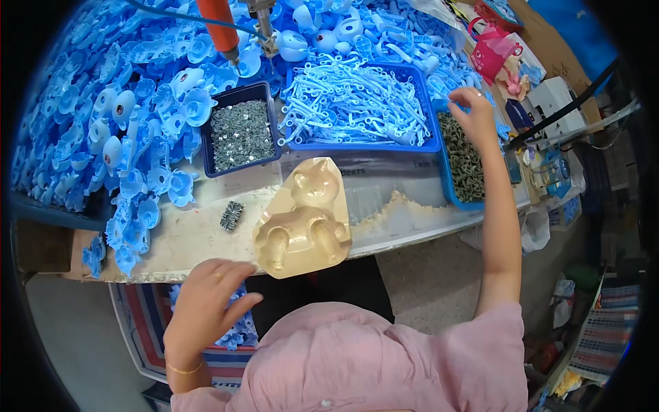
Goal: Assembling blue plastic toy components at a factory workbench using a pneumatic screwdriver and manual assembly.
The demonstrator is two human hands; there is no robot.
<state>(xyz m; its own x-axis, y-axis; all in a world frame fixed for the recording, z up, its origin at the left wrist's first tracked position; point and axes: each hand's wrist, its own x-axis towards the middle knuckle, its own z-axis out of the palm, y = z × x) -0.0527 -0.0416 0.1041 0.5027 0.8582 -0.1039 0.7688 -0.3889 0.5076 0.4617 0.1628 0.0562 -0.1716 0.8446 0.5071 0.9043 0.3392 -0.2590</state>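
Observation:
A glossy tan mold [317, 202] with rounded toy-shaped hollows lies at the table's near edge, nothing set in it. My left hand [206, 302] hovers just off that edge, left of the mold, thumb apart from the fingers and holding nothing. Over at the right, my right hand [473, 113] is above a blue bin [453, 189] of small dark grey-green parts [465, 161]. Its thumb and forefinger come together in a pinch; whatever is between them is too small to make out. A little heap of small metal screws [232, 215] sits left of the mold.
A navy tray [206, 147] of small screws and a blue tray [364, 146] of light-blue ring-ended links stand behind the mold. Light-blue plastic toy shells [151, 130] pile up left and back. An orange power screwdriver [218, 24] hangs overhead. A pink bag [491, 51] is far right.

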